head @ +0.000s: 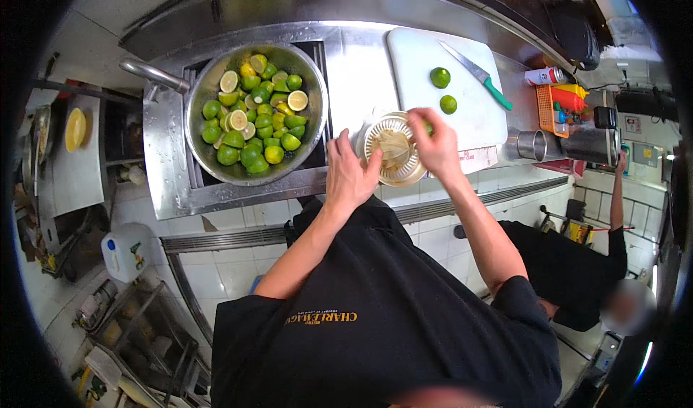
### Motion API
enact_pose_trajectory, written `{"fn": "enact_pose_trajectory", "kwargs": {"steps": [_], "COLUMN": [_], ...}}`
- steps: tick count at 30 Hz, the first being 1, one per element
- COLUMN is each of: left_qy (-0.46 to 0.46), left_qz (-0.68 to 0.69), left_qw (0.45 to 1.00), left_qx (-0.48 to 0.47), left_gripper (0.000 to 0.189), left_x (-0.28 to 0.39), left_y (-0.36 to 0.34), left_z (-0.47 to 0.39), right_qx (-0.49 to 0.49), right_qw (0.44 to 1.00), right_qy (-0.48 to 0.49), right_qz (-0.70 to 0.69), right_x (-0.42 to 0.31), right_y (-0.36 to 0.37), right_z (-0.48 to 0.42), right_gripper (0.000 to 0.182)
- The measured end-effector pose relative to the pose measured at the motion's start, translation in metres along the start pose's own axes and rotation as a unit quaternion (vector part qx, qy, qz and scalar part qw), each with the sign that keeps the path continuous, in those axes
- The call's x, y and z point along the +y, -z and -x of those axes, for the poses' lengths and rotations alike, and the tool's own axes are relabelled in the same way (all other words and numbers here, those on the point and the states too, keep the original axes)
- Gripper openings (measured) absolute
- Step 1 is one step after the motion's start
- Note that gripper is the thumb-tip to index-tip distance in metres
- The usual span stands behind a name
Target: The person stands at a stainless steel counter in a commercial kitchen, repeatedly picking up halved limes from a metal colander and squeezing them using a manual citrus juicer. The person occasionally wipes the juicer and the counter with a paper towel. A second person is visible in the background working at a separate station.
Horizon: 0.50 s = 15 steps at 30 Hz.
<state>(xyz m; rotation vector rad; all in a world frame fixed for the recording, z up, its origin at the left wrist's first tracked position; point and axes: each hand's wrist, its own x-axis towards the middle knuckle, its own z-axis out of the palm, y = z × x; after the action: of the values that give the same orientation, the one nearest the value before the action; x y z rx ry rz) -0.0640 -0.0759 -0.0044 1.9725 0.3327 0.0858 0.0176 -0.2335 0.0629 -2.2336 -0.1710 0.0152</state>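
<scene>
My left hand [349, 172] grips the near left side of a citrus juicer [403, 178], its thumb over the rim. The ribbed reamer cone [396, 147] is bare, with pale wet pulp around it. At the juicer's upper right, my right hand [436, 145] is slightly blurred and closed around a green lime [429, 128], mostly hidden by the fingers. On a white cutting board [417, 77] behind lie two green lime pieces, the farther lime [440, 77] and the nearer lime [448, 104]. A green-handled knife [476, 72] rests at the board's far right.
A large steel bowl [195, 153] of halved limes [254, 121] sits over the sink at left, near a tap [154, 75]. At right stand a metal cup [531, 145], an orange basket [546, 110] with squeeze bottles, and a spray can [544, 76]. A co-worker [568, 267] is beyond my right arm.
</scene>
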Motion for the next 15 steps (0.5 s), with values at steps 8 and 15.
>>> {"fn": "enact_pose_trajectory", "kwargs": {"steps": [8, 15], "left_qy": [0.060, 0.089], "left_qz": [-0.008, -0.013], "left_qw": [0.996, 0.988], "left_qx": [-0.068, -0.125], "left_gripper": [0.060, 0.063], "left_x": [-0.006, -0.002], "left_y": [-0.017, -0.006], "left_z": [0.002, -0.003], "right_qx": [-0.027, 0.067], "right_qw": [0.997, 0.919], "right_qy": [-0.074, -0.321], "right_qz": [0.017, -0.219], "right_x": [0.006, -0.002], "right_y": [-0.021, -0.032], "right_z": [0.027, 0.007], "right_gripper": [0.021, 0.043]}}
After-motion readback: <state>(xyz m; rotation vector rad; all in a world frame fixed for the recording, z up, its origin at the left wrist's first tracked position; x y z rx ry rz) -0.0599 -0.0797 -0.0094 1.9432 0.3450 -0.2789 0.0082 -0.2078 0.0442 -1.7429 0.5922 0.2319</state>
